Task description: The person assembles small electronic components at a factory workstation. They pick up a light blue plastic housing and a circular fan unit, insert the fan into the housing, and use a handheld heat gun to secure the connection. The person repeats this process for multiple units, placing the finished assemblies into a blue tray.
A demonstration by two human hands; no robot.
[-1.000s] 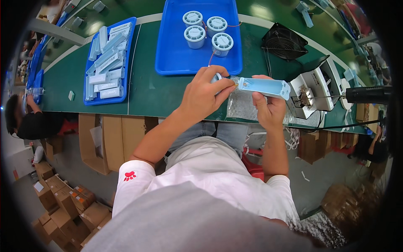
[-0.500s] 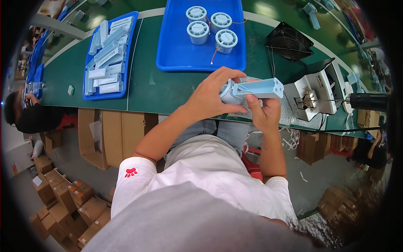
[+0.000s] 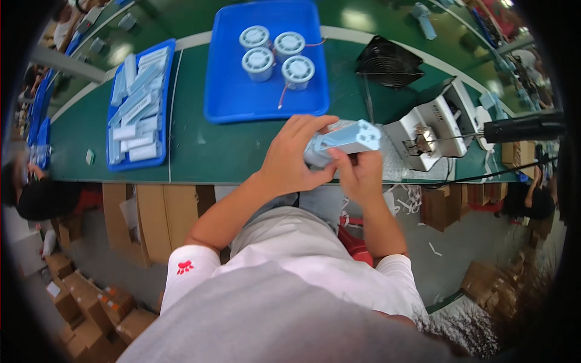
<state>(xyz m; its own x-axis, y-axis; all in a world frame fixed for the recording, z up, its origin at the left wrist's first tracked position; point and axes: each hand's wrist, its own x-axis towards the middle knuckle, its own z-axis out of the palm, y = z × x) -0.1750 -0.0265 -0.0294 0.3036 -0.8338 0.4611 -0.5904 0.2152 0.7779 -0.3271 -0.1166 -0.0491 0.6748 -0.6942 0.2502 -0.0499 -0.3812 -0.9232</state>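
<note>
- Gripping a pale blue boxy device [image 3: 345, 140], the left hand [image 3: 295, 158] is curled round its near end, fingers closed.
- The device's underside is pinched by the right hand [image 3: 361, 172], just beside the left.
- Beyond the hands, a blue tray [image 3: 242, 100] holding four round white parts [image 3: 273, 53] is seen.
- To the right of the hands, a white machine [image 3: 428, 130] is placed.

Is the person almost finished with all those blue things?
Not nearly, it seems. A left tray already holds many flat light-blue pieces. Both hands, left and right, grip one light-blue box above the green table. Four round white parts wait untouched in the big tray.
</note>
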